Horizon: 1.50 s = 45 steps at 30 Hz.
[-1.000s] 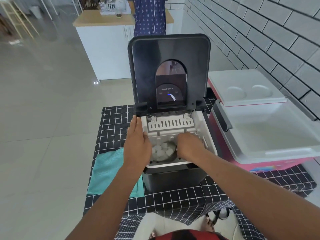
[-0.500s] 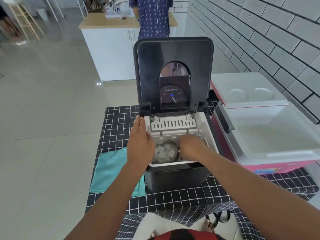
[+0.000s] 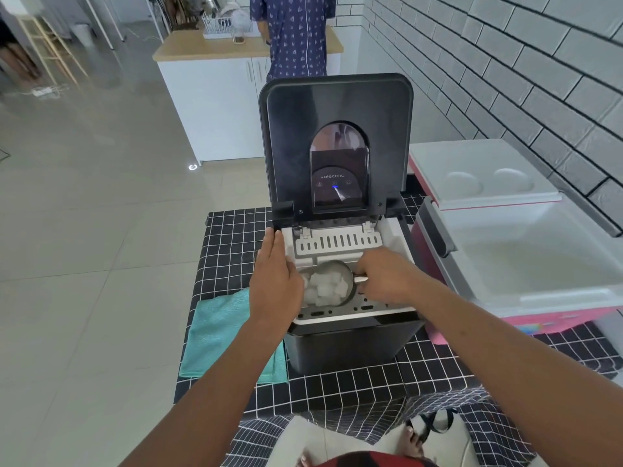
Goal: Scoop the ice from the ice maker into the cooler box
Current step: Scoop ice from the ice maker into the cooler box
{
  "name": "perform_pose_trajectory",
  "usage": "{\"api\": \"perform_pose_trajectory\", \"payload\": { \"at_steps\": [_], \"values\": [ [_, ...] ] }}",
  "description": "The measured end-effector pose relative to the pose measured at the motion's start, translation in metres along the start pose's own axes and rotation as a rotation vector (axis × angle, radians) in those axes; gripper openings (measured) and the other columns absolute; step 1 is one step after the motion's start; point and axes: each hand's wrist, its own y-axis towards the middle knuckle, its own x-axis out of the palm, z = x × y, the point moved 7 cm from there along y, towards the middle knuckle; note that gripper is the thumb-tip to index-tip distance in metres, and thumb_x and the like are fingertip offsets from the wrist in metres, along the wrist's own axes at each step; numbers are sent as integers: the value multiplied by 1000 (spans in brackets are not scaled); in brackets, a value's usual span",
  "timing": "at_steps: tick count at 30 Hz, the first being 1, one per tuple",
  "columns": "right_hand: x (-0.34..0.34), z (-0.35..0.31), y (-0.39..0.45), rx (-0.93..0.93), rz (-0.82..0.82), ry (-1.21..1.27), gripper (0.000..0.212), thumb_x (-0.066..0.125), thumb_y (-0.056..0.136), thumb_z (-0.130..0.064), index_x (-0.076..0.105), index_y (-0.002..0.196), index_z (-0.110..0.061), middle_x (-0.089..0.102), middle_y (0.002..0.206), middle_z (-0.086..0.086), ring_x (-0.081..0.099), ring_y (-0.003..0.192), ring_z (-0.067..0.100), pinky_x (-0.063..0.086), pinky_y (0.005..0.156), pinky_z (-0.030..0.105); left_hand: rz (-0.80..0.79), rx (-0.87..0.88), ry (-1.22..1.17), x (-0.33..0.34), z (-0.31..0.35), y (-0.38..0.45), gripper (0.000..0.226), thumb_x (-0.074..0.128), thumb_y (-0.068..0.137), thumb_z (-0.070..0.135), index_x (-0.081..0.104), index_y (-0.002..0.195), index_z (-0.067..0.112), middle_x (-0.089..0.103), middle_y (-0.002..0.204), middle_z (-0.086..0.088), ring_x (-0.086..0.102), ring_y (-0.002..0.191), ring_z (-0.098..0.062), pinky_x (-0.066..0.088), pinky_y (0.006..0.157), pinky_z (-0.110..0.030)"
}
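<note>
A black ice maker [image 3: 347, 345] stands on the checked tablecloth with its lid [image 3: 337, 109] raised upright. Inside its white bin, my right hand [image 3: 387, 276] grips the handle of a metal scoop [image 3: 347, 276] that is full of ice cubes [image 3: 325, 289]. My left hand [image 3: 274, 279] rests flat on the left rim of the bin, fingers straight. To the right stands the pink-and-white cooler box [image 3: 526, 308], open, with its white lid [image 3: 478, 173] tipped back. The cooler's inside looks white and I see no ice in it.
A teal cloth [image 3: 219, 335] lies on the table left of the ice maker. A white brick wall [image 3: 505, 79] runs along the right. Behind the table stands a person in a blue patterned garment [image 3: 293, 35] at a white counter [image 3: 215, 96]. Tiled floor lies to the left.
My right hand has lifted and turned, bringing a scoop loaded with ice up into sight in the bin. My left hand stays on the rim. The camera view shifted slightly.
</note>
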Motion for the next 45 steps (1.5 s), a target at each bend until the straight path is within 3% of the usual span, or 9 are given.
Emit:
{"api": "perform_pose_trajectory", "payload": {
  "at_steps": [3,9,12,19,29,32,37,40,45],
  "values": [
    [-10,8,-2,7,45,51,12,63,82,-17,69,85,-7,65,82,7,62,77,22,55,71,36,21,7,-25,-2,0,-2,52,36,101,12,28,152,15,19,161,7,21,146,-11,21,112,-24],
    [-25,17,-9,-30,83,151,14,64,88,-21,63,77,-13,61,77,1,58,76,18,48,69,31,38,13,-64,-5,1,-4,52,37,98,6,34,150,13,24,160,6,24,146,-11,28,117,-34],
    [-32,16,-11,-52,105,192,16,64,90,-21,58,76,-17,54,71,-6,53,71,14,36,59,21,56,12,-84,-6,0,-4,51,38,97,4,39,147,13,27,158,6,26,144,-10,30,116,-32],
    [-34,12,-9,-58,103,226,38,65,90,-18,47,59,-31,50,67,-8,50,66,10,34,57,22,65,5,-85,-8,2,-6,51,39,96,0,44,145,13,30,157,7,31,142,-10,36,113,-34],
    [-43,33,-22,-67,165,284,42,68,88,-21,44,56,-34,48,59,-11,46,56,3,31,54,20,75,6,-24,-9,3,-5,50,40,97,3,42,146,15,31,157,8,36,140,-11,35,110,-26],
    [-53,48,-31,-68,196,294,39,68,87,-23,47,57,-32,50,59,-10,47,58,4,31,55,22,59,2,31,-8,4,-3,51,40,97,5,42,146,14,30,157,8,39,138,-12,37,106,-25],
    [-65,90,-53,-57,231,311,10,68,87,-26,66,77,-22,58,68,-10,52,65,5,34,58,21,65,43,172,-9,22,-3,49,43,95,8,45,144,12,31,157,2,35,140,-18,37,109,-34],
    [-69,126,-67,-42,243,349,27,70,85,-25,56,62,-30,54,59,-9,47,57,5,31,56,21,81,112,114,2,57,-7,47,48,95,11,48,141,14,43,150,0,39,137,-16,32,111,-32],
    [-71,197,-87,22,208,352,34,67,88,-25,50,66,-6,45,59,2,40,57,15,31,58,30,-17,164,3,52,124,-8,45,52,95,15,51,139,19,51,142,1,44,131,-15,27,108,-24]
  ]
}}
